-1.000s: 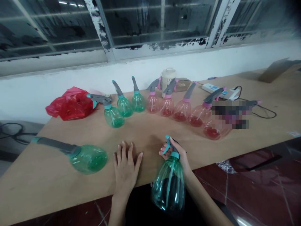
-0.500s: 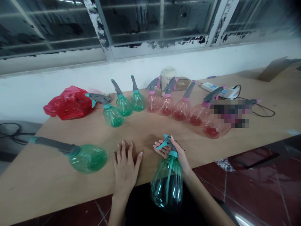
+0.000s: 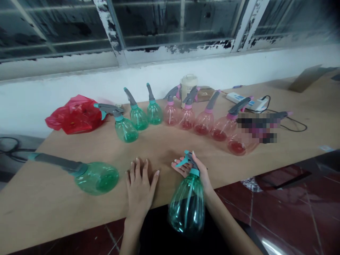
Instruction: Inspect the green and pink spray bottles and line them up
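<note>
My right hand grips a green spray bottle by its grey and teal trigger head, over the table's front edge. Its thumb is up along the back of the head, and its fingers show behind the teal trigger. The bottle tilts, with its base toward me. My left hand lies flat on the table, fingers spread, holding nothing. Just left of it is another green spray bottle, its grey neck pointing left. Farther back stand several green spray bottles and several pink spray bottles in a curved row.
A red plastic bag sits at the back left. Behind the pink bottles is a pale lidded container. A white power strip with a black cable lies at the right. A cardboard piece stands far right, and a window wall borders the table.
The whole view shifts slightly, so everything appears a little farther left. Both hands and the held spray bottle keep nearly the same pose.
</note>
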